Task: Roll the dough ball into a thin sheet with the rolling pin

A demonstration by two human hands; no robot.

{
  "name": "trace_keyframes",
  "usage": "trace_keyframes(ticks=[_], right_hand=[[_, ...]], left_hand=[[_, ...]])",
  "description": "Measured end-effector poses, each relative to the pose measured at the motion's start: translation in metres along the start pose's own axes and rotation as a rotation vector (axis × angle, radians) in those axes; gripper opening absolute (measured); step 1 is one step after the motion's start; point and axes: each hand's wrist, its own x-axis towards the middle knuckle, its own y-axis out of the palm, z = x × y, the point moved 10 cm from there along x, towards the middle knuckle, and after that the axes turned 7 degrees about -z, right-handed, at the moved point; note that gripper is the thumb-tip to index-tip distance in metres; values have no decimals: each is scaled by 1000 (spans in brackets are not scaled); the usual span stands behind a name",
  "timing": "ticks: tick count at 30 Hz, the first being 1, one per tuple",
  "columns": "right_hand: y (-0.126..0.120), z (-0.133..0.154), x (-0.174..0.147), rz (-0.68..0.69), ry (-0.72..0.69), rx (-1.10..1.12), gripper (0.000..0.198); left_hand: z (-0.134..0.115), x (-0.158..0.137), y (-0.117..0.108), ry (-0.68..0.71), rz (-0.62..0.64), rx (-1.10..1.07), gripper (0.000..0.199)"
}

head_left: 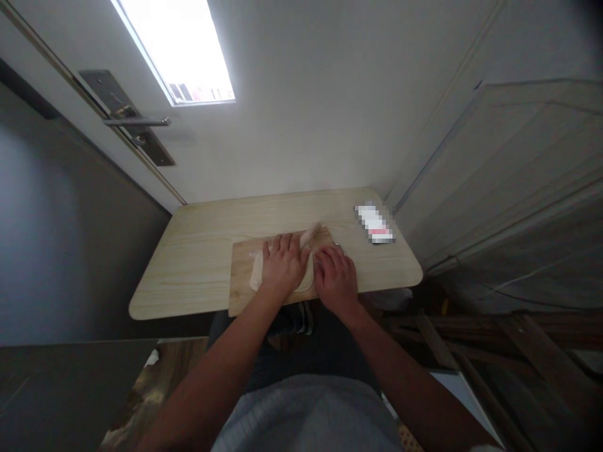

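The pale, flattened sheet of dough lies on the wooden board on the light wood counter, already pressed thin under my left hand, right hand beside, fingers flat, gripping nothing.

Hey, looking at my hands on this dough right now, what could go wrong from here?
1. The wooden board overhangs the near edge of the table, so hard pressing may tip or slide it.
2. The dough looks thin at its left edge and might tear under the left hand.
3. The right hand sits partly off the dough, so pressure could be uneven.
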Motion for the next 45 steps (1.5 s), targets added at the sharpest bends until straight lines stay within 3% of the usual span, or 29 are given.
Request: trace_keyframes(ticks=[6, 11, 20, 27, 33, 41, 45], right_hand=[[-2, -1, 0, 19, 21, 13, 30], [0, -3, 0, 36, 40, 30, 30], [0, -2, -1, 55, 42, 23, 31], [1, 2, -8, 52, 32, -3, 32], [3, 4, -8, 44, 24, -10, 31], [2, 6, -5, 11, -21, -29, 28], [1, 7, -4, -6, -55, -28, 27]], left_hand=[[6, 6, 0, -73, 78, 9, 46], [11, 6, 3, -176, 74, 32, 57], [30, 20, 2, -168, 41, 81, 67], [32, 37, 11, -41, 87, 34, 62], [44, 52, 17, -24, 111, -11, 61], [17, 49, 9, 296, 171, -24, 52], [33, 26, -3, 138, 112, 21, 46]])
